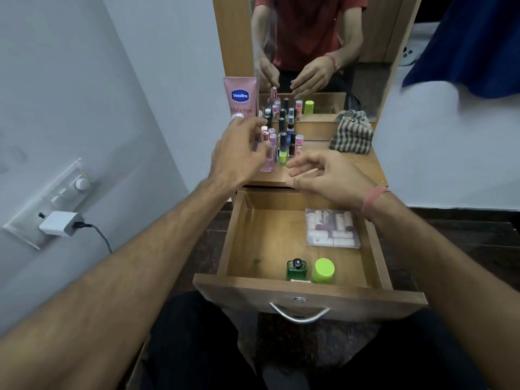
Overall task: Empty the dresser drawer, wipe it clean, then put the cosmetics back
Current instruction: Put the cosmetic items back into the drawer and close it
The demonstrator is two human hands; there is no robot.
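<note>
The wooden drawer (239, 237) is pulled out below the dresser top (349, 164). Inside it lie a clear box of small rolls (333, 228), a green glass bottle (296, 268) and a lime-capped jar (323, 270). Several small cosmetic bottles (287, 139) stand clustered on the dresser top before the mirror. My left hand (239, 149) has its fingers closed around a tall pink bottle (267, 157) at the front left of that cluster. Just right of the cluster, my right hand (329, 175) hovers over the top's front edge, fingers spread, holding nothing.
A pink Vaseline tube (241, 98) stands at the back left of the top. A checked cloth (351, 133) lies bunched at the back right. The mirror (315, 38) reflects the person's hands. A wall socket with a white charger (59, 223) is on the left.
</note>
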